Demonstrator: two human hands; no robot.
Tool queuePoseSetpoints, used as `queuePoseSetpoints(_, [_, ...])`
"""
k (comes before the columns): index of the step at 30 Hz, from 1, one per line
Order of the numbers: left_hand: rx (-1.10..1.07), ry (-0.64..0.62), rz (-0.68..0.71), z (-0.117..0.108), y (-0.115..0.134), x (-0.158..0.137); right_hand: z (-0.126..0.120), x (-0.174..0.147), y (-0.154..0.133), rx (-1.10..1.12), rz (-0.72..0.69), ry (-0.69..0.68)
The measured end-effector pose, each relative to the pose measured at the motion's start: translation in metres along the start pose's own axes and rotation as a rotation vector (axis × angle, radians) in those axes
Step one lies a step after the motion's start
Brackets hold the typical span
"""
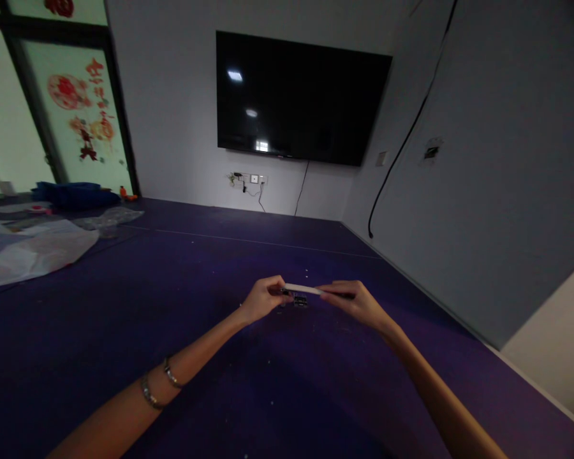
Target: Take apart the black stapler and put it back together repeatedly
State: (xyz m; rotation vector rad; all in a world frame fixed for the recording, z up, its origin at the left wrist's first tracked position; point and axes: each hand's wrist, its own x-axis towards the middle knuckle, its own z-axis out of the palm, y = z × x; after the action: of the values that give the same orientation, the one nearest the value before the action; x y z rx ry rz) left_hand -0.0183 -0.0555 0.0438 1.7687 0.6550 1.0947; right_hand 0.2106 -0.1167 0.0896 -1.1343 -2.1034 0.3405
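Left hand [263,298] and right hand [351,298] pinch opposite ends of a thin white strip [302,289]; uneven pulling might bend it or drop it on the tabletop [124,319].

no text, brand or number is showing clearly enough to be read anywhere in this dim room. red paper-cut decorations [83,105] are hanging on the frosted glass door [38,137] at left, with character-like shapes too blurred to make out. the dark wall screen [299,99] is showing only reflected ceiling lights.
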Motion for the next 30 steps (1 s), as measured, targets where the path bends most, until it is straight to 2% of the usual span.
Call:
queuePoseSetpoints(3, [0.002, 0.011, 0.008, 0.001, -0.001, 0.000, 0.001, 0.001, -0.002, -0.031, 0.011, 0.045])
queuePoseSetpoints(8, [0.037, -0.002, 0.002, 0.000, -0.004, 0.001, 0.001, 0.002, -0.008, -0.046, -0.023, 0.007])
queuePoseSetpoints(12, [0.013, -0.008, 0.019, -0.001, -0.006, 0.000, -0.001, 0.002, -0.014, -0.123, 0.006, 0.050])
queuePoseSetpoints(16, [-0.015, -0.044, -0.011, -0.001, -0.005, 0.000, -0.003, 0.002, -0.021, -0.165, 0.001, -0.008])
queuePoseSetpoints(22, [0.019, -0.014, 0.016, -0.001, -0.006, -0.001, -0.011, 0.004, -0.020, -0.295, 0.080, 0.063])
queuePoseSetpoints(25, [0.054, 0.001, 0.012, -0.001, -0.008, -0.001, -0.013, 0.003, -0.019, -0.157, 0.093, 0.083])
queuePoseSetpoints(27, [0.068, 0.012, -0.010, 0.000, -0.011, -0.001, -0.010, 0.002, -0.018, -0.006, 0.124, 0.148])
queuePoseSetpoints(30, [0.020, 0.019, -0.055, 0.004, -0.017, -0.001, 0.003, -0.003, -0.017, 0.262, 0.264, 0.255])
